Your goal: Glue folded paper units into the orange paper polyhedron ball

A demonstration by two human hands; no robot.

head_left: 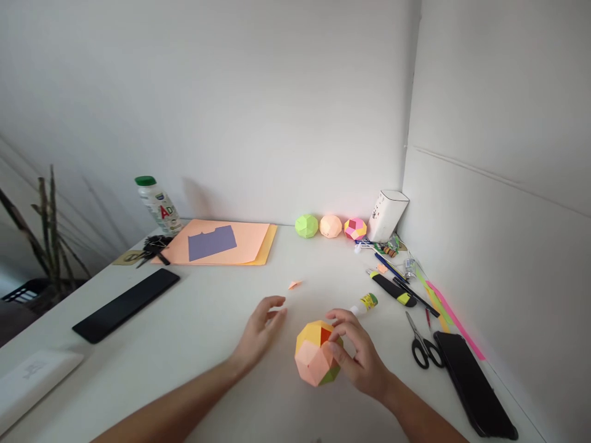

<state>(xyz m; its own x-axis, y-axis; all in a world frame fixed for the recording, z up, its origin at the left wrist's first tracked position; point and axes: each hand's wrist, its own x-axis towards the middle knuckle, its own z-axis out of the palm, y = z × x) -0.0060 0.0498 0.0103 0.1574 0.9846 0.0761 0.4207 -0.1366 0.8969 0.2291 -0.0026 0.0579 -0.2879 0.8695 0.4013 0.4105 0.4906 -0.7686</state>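
A many-faced paper ball [314, 363] in peach, yellow and green is in front of me on the white table. One facet at its upper right shows dark red, maybe an opening. My right hand [357, 354] has its thumb and fingertips on the ball's right side, gripping it there. To the left, my left hand [261, 332] is apart from the ball, thumb and fingers loosely bent with a gap between them. Just beyond that hand lies a small folded piece of peach paper [295, 285]. A glue stick [368, 302] lies behind my right hand.
Three finished paper balls [330, 226] stand along the wall. At right lie a box cutter [392, 289], scissors [422, 344] and a black phone [475, 384]. Paper sheets [249, 237], a white bottle [159, 206] and a black flat bar [127, 306] are on the left.
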